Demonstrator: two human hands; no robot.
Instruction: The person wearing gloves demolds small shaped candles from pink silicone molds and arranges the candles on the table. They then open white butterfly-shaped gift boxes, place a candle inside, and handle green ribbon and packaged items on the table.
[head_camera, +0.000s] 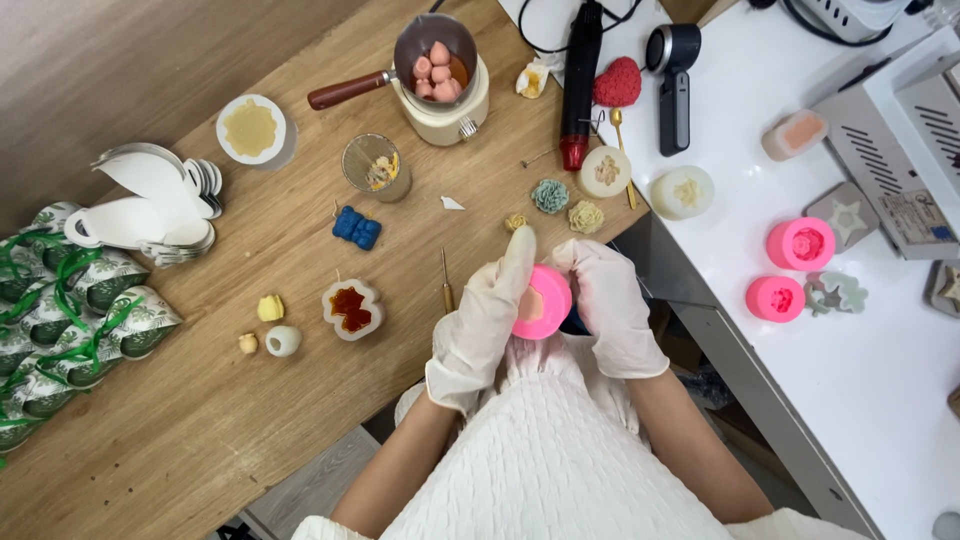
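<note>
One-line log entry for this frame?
left hand: gripping round pink silicone mould | right hand: gripping same mould | location: above wooden table edge

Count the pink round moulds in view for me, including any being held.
3. One pink mould is held between the gloved left hand and right hand. Two more stand on the white table: the upper one and the lower one. Others may be hidden outside the frame.

Pink round mould (542, 302) between white-gloved hands; blue bear-shaped mould (357, 227) frame centre; red heart (618, 82) upper right; green leaf-print bags (60, 320) left.
</note>
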